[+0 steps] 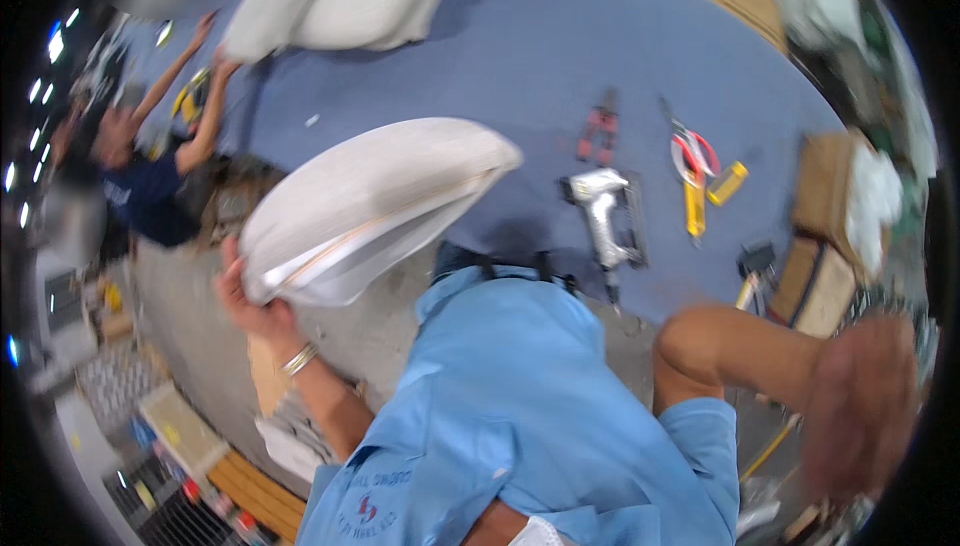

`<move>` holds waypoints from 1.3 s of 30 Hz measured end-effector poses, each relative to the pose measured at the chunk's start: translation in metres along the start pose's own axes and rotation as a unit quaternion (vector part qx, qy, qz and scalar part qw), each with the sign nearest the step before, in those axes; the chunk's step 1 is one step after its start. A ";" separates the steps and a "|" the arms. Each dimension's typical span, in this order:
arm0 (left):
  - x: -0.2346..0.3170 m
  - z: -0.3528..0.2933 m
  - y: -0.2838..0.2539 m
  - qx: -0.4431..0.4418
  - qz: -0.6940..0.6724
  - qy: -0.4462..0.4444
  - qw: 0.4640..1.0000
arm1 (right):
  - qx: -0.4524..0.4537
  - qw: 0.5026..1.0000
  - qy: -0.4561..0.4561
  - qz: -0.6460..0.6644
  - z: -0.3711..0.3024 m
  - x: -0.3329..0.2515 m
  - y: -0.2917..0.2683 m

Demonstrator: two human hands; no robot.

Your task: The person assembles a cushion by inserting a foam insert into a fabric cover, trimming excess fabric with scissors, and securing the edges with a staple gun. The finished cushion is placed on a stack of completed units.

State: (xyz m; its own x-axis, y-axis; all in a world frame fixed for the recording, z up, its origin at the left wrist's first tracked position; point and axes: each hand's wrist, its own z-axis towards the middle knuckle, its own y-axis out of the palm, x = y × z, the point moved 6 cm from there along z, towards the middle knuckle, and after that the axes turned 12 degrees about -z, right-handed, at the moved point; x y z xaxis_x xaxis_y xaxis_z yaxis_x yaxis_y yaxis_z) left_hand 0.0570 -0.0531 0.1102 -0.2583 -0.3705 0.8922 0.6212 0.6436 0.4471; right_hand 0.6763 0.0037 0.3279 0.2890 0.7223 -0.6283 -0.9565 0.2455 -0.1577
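Observation:
My left hand (262, 304) is closed on the left end of a light grey upholstered cushion (375, 181). The cushion has a curved top, a piped seam and a white underside, and its far end reaches over the blue work table (510, 76). A metal band circles my left wrist. My right hand (862, 406) is raised out to the right, away from the table, and blurred by motion, so its fingers cannot be read. On the table between my hands lies a silver staple gun (605, 216), which neither hand touches.
Behind the staple gun lie red-handled pincers (600, 134), red-handled scissors (690, 146), a yellow cutter (694, 206) and a small yellow block (727, 183). A dark-headed hammer (756, 261) and cardboard boxes (825, 191) are at the right. A co-worker (150, 171) reaches toward grey cushions (370, 6) at the far left.

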 end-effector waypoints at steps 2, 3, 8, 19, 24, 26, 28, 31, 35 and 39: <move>-0.014 -0.007 -0.015 0.008 0.011 -0.005 1.000 | 0.032 0.984 0.173 -0.025 -0.028 0.087 0.023; -0.015 -0.014 -0.020 0.023 0.008 -0.007 1.000 | 0.002 0.963 0.269 -0.028 -0.051 0.141 0.049; -0.015 -0.042 -0.016 0.105 0.000 0.011 0.994 | -0.227 0.837 0.496 -0.052 -0.210 0.304 0.207; -0.110 -0.091 -0.153 0.244 -0.125 -0.134 0.952 | -0.300 0.723 0.612 0.118 -0.225 0.292 0.316; -0.139 -0.115 -0.181 0.282 -0.116 -0.161 0.939 | -0.284 0.889 0.335 -0.125 -0.231 0.221 0.294; -0.145 -0.120 -0.187 0.272 -0.137 -0.156 0.940 | -0.276 0.894 0.250 -0.248 -0.227 0.177 0.289; -0.146 -0.116 -0.192 0.276 -0.128 -0.159 0.939 | -0.230 0.903 0.276 -0.237 -0.232 0.168 0.287; -0.147 -0.114 -0.193 0.284 -0.123 -0.178 0.934 | -0.170 0.867 0.459 -0.092 -0.259 0.192 0.277; -0.150 -0.112 -0.196 0.262 -0.112 -0.200 0.938 | -0.146 0.831 0.529 -0.089 -0.286 0.236 0.263; -0.150 -0.113 -0.195 0.250 -0.091 -0.197 0.944 | -0.233 0.809 0.539 -0.003 -0.273 0.222 0.282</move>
State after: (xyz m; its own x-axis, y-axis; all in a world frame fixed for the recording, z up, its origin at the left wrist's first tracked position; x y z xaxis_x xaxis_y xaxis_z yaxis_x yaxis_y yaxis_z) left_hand 0.0581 -0.1986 -0.1180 -0.6437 -0.2901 0.7081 0.1393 0.8655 0.4812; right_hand 0.4601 0.0568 -0.0637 0.3313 -0.3244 -0.8860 -0.9389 -0.2057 -0.2758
